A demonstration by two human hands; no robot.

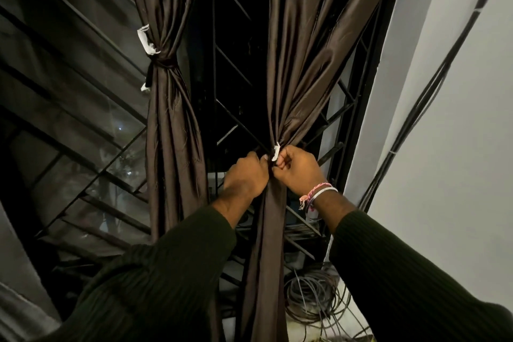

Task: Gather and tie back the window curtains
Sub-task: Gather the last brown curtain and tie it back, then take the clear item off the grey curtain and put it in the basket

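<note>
Two dark brown satin curtains hang before a barred window. The left curtain (169,108) is bunched and bound by a dark tie-back (163,60) with white ends. The right curtain (302,64) is gathered into a narrow bundle at mid height. My left hand (245,175) grips that bundle from the left. My right hand (299,168) pinches a tie-back with a white end (276,151) against the bundle from the right. The two hands almost touch. The rest of this tie-back is hidden by my fingers.
Black window grille bars (236,69) stand behind the curtains, with glass panes (83,91) at the left. A white wall (449,119) with black cables (424,91) running down it is at the right. A coil of wires (313,297) lies low beside the right curtain.
</note>
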